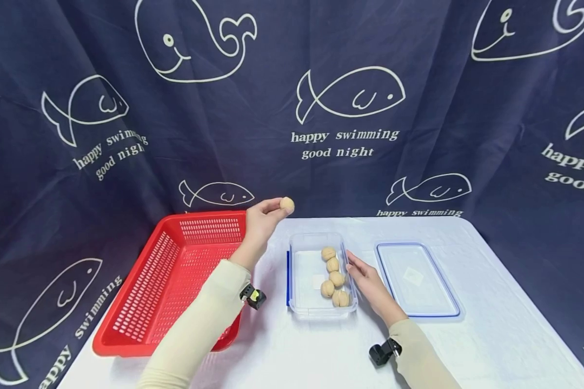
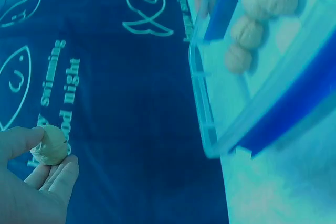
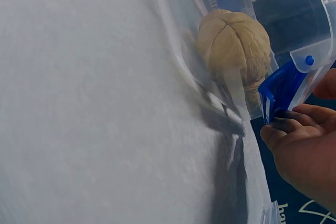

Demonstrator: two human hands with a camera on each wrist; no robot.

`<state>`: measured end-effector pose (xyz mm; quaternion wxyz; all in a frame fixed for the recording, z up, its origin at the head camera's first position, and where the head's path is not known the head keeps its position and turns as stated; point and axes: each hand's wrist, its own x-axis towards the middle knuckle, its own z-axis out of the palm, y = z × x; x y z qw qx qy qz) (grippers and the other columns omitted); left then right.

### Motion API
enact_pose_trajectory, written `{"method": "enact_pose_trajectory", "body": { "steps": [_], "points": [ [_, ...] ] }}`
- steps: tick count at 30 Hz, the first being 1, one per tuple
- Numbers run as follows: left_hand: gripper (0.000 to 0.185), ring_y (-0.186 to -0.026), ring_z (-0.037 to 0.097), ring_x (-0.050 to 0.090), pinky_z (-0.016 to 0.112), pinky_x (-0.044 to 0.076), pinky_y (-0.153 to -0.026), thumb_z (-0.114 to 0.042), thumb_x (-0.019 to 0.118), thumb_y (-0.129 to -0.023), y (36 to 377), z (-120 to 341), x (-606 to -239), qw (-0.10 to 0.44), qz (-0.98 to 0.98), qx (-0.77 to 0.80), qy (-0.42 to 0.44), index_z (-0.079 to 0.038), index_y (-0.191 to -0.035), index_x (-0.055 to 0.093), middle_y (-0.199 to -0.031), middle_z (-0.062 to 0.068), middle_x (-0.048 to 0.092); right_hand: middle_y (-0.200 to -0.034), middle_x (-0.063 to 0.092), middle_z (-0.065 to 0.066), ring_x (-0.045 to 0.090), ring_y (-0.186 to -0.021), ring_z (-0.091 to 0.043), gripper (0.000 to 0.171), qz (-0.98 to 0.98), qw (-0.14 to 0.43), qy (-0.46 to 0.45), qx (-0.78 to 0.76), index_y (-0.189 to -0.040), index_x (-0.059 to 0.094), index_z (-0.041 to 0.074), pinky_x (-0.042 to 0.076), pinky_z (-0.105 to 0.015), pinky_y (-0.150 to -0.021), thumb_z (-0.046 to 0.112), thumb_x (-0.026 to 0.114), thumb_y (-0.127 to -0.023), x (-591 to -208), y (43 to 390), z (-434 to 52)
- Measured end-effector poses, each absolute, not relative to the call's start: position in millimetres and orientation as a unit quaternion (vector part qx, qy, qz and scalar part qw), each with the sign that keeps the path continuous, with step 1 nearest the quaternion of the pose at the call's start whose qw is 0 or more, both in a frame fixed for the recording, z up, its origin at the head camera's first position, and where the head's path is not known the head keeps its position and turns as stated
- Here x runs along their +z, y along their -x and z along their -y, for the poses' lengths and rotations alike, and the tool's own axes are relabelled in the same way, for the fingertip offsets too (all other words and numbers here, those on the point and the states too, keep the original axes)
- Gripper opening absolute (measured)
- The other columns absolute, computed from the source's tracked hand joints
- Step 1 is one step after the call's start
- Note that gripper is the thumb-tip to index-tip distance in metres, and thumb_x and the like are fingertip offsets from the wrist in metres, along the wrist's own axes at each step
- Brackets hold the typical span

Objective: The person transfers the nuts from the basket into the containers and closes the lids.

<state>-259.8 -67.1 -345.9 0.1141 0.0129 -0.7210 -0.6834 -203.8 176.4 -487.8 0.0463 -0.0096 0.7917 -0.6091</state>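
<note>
My left hand (image 1: pixel 261 224) pinches a walnut (image 1: pixel 287 205) between thumb and fingertips, raised above the table's back edge. In the left wrist view that walnut (image 2: pixel 51 145) shows its whole round shell. A clear plastic container (image 1: pixel 303 265) stands lidless on the table, with several walnuts (image 1: pixel 337 279) along its right side. At the container's right wall is my right hand (image 1: pixel 367 281), holding that side. The right wrist view has its fingers curled against the blue latch (image 3: pixel 283 90), with the thumb up near the rim.
A red slotted basket (image 1: pixel 209 265) stands on the left, partly hidden behind my left arm. To the right lies a clear lid (image 1: pixel 413 276) with a blue seal, flat on the white table (image 1: pixel 316 356). A dark blue curtain (image 1: pixel 272 162) with fish drawings hangs behind.
</note>
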Motion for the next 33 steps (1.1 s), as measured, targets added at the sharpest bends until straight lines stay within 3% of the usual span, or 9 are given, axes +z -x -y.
{"method": "enact_pose_trajectory", "body": {
  "steps": [24, 33],
  "points": [
    [0.025, -0.083, 0.015, 0.065, 0.028, 0.054, -0.078, 0.000, 0.074, -0.078, 241, 14, -399, 0.035, 0.737, -0.673, -0.052, 0.002, -0.103, 0.071, -0.094, 0.013, 0.072, -0.156, 0.024, -0.015, 0.016, -0.144, -0.031, 0.050, -0.786, 0.057, 0.010, -0.616, -0.151, 0.029, 0.008, 0.012, -0.045, -0.117, 0.021, 0.042, -0.104, -486, 205, -178],
    [0.025, -0.079, 0.013, 0.064, 0.024, 0.054, -0.071, 0.001, 0.075, -0.077, 237, 0, -424, 0.039, 0.744, -0.663, -0.071, 0.004, -0.101, 0.070, -0.090, 0.011, 0.070, -0.156, 0.023, -0.016, 0.016, -0.144, -0.031, 0.050, -0.782, 0.063, 0.004, -0.620, -0.150, 0.028, 0.006, 0.012, -0.044, -0.117, 0.019, 0.042, -0.104, -486, 207, -178]
  ]
}}
